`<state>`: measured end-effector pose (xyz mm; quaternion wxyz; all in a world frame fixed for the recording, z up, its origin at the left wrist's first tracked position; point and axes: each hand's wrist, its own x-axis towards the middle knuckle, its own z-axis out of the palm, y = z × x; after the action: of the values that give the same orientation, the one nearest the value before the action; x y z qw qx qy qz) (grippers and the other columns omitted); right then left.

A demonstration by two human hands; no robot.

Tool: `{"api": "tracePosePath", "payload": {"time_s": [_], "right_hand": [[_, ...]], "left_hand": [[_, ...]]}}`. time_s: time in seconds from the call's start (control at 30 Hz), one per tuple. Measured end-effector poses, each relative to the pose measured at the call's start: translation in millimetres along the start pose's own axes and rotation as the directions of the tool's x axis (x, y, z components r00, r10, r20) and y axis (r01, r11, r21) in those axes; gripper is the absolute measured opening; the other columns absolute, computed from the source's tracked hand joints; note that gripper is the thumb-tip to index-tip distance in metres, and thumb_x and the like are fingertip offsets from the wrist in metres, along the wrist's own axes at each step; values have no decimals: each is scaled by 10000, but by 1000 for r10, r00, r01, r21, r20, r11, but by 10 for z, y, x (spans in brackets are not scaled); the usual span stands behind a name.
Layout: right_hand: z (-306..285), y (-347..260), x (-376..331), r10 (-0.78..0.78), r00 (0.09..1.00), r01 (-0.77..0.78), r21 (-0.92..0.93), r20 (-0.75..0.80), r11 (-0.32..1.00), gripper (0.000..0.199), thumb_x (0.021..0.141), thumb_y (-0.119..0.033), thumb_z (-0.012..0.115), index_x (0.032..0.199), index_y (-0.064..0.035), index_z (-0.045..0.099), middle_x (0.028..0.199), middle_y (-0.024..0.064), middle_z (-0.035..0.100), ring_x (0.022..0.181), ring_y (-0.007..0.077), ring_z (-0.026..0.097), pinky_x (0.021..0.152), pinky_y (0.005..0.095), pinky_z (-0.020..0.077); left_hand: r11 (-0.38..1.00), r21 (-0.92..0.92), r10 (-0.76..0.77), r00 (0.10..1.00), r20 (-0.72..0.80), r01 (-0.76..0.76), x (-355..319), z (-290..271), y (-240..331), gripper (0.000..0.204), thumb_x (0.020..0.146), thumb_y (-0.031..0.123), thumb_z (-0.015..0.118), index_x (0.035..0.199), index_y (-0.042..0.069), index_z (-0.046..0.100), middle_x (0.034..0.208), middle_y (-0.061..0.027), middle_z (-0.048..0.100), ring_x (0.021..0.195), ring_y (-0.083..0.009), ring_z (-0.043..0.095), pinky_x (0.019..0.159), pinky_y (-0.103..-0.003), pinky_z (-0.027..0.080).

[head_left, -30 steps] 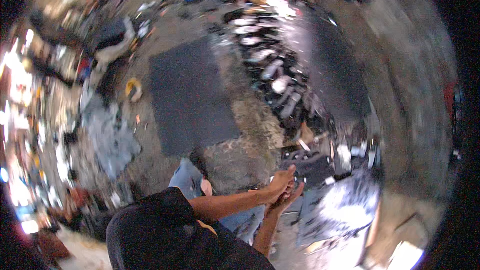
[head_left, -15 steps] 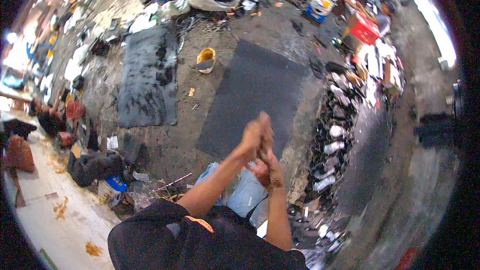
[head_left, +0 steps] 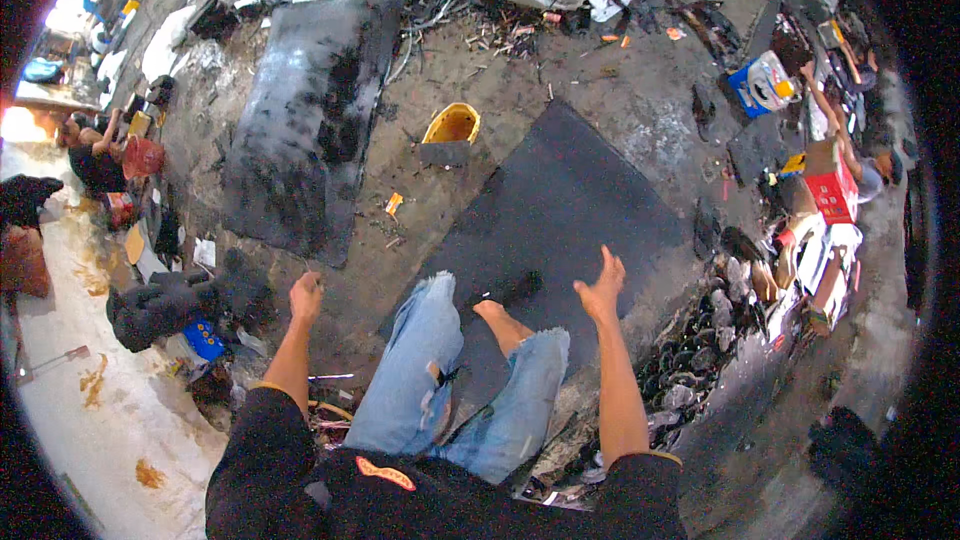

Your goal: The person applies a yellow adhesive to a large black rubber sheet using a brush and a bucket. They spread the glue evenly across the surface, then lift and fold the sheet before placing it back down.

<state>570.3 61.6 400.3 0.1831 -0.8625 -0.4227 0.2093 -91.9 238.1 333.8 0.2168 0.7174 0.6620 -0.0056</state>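
Note:
My left hand (head_left: pixel 306 297) is raised off to the left of my knees with its fingers curled in; whether anything is inside them is hidden. Out to the right, my right hand (head_left: pixel 603 286) hangs over the edge of a dark flat sheet (head_left: pixel 570 190), thumb and fingers apart and nothing in it. That sheet lies on the ground in front of me, partly under my bent legs in torn blue jeans. My bare foot rests on it, beside a dark shape. Beyond the sheet's left edge stands a yellow-lined container (head_left: pixel 453 126) with a grey front.
Another dark, streaked sheet (head_left: pixel 300 120) lies to the left. A long pile of dark, shoe-like pieces (head_left: pixel 700 350) runs along the right. A blue-and-white bucket (head_left: pixel 762 83) and a red box (head_left: pixel 832 188) stand at the far right, near another person (head_left: pixel 868 168). Someone else (head_left: pixel 95 160) sits far left.
My hands were together in front of me, over the sheet; they have parted widely to left and right. My view has shifted, and my knees and foot show more.

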Motion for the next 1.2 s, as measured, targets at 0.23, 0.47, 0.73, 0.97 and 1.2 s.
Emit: {"api": "tracePosePath", "payload": {"time_s": [0.23,0.47,0.73,0.97,1.2], "right_hand": [[1605,729,1842,28,990,3,-213,141,977,659,991,-356,625,1540,-100,367,1593,180,370,1482,393,313,1195,542,278],[2196,2796,2132,285,836,-455,-299,-469,839,634,1045,-430,504,1557,-92,343,1621,145,339,1513,349,272,1212,552,234],[2641,3350,1256,439,761,-606,-282,-477,744,665,1076,-437,387,1613,-74,238,1685,148,202,1556,359,168,1226,607,113],[2650,2428,919,328,939,-340,-401,-101,851,838,908,-452,678,1536,0,354,1611,187,334,1485,393,302,1189,611,206],[1750,2323,1977,22,996,-46,-296,-86,954,190,974,-226,627,929,-58,704,858,148,707,858,341,683,765,460,509]], "left_hand": [[946,-114,321,926,198,-303,833,1500,1322,566,877,127,736,1402,86,529,1446,-171,544,1330,-370,515,1127,-463,404],[440,-108,869,393,300,-891,2555,3245,3809,713,969,381,628,1566,109,349,1646,-146,298,1539,-328,236,1263,-490,185],[176,179,963,207,171,-968,3127,4543,5530,876,938,650,513,1609,137,284,1686,-120,219,1561,-301,180,1264,-532,84],[273,7,898,257,358,-962,2961,4340,4949,877,848,505,724,1542,87,388,1644,-202,275,1521,-418,238,1230,-606,167],[697,-500,716,462,523,-514,2380,3156,2967,587,953,373,681,1467,146,509,1442,-146,568,1325,-338,544,1148,-526,376]]}}
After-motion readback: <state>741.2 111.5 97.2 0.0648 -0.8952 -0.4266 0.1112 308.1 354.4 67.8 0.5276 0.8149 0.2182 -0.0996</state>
